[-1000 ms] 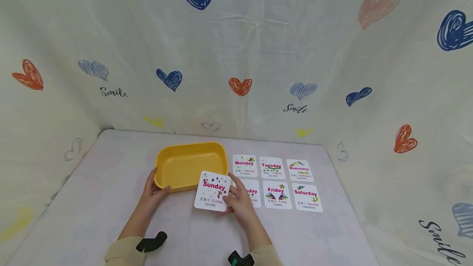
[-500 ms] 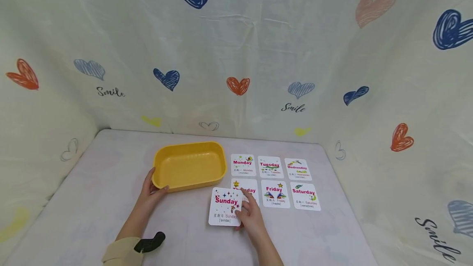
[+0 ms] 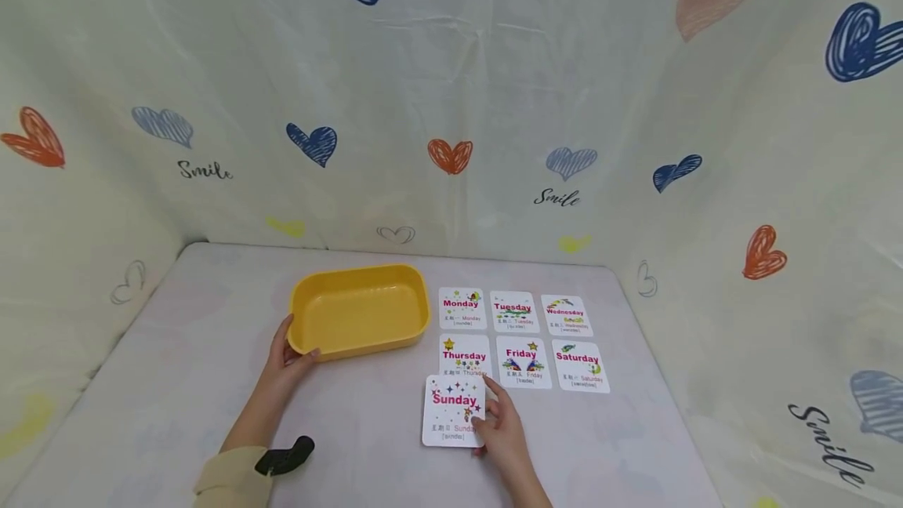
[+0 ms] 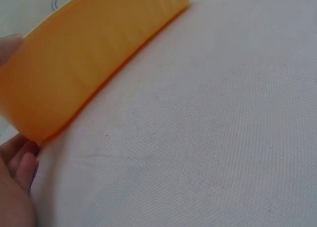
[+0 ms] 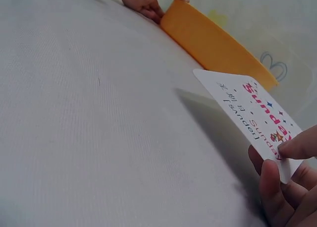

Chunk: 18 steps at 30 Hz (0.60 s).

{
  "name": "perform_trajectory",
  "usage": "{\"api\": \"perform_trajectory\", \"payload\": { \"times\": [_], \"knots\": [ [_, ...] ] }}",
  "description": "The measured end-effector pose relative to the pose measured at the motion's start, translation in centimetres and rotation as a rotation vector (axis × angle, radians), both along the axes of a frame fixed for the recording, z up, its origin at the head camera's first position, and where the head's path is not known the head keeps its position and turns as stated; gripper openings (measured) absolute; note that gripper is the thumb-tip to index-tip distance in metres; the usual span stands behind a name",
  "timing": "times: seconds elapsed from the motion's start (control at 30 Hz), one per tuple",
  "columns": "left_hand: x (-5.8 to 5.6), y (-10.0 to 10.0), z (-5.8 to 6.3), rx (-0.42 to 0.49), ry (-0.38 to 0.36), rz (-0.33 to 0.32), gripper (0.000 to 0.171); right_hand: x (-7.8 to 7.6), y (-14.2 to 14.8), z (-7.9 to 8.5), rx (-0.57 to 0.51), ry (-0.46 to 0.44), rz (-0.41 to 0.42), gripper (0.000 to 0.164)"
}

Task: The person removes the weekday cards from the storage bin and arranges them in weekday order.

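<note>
My right hand [image 3: 505,431] pinches the Sunday card [image 3: 451,412] by its right edge, thumb on the printed face and fingers underneath. In the right wrist view the card [image 5: 250,113] is tilted above the table and casts a shadow. From the head it overlaps the lower edge of the Thursday card [image 3: 463,353]. My left hand [image 3: 284,363] grips the near left corner of a yellow tray [image 3: 356,350], thumb over the rim and fingers at its side. The tray holds nothing.
Monday [image 3: 462,320], Tuesday [image 3: 514,322] and Wednesday [image 3: 567,324] cards lie in a back row. Friday [image 3: 524,373] and Saturday [image 3: 582,377] cards continue the front row beside Thursday. A heart-printed curtain [image 3: 381,194] encloses the white table [image 3: 183,320].
My right hand has carried the Sunday card right and toward me, away from the tray's front edge, uncovering most of the Thursday card. My left hand stays on the tray.
</note>
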<state>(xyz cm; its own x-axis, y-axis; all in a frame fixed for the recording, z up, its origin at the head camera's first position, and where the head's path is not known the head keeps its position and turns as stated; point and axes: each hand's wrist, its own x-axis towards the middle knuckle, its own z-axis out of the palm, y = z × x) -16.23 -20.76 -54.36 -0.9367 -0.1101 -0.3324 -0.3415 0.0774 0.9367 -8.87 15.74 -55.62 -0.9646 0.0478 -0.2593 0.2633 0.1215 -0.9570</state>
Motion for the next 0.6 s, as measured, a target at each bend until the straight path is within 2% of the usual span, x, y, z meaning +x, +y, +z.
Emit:
{"api": "perform_trajectory", "payload": {
  "times": [0.37,0.6],
  "knots": [
    [0.2,0.2,0.0,0.004,-0.01,0.019,0.096,0.9,1.5,-0.3,0.092,-0.028,-0.014,0.073],
    [0.1,0.2,0.1,-0.034,-0.004,0.011,0.095,0.9,1.9,0.0,0.123,-0.043,-0.004,0.074]
  ]
}}
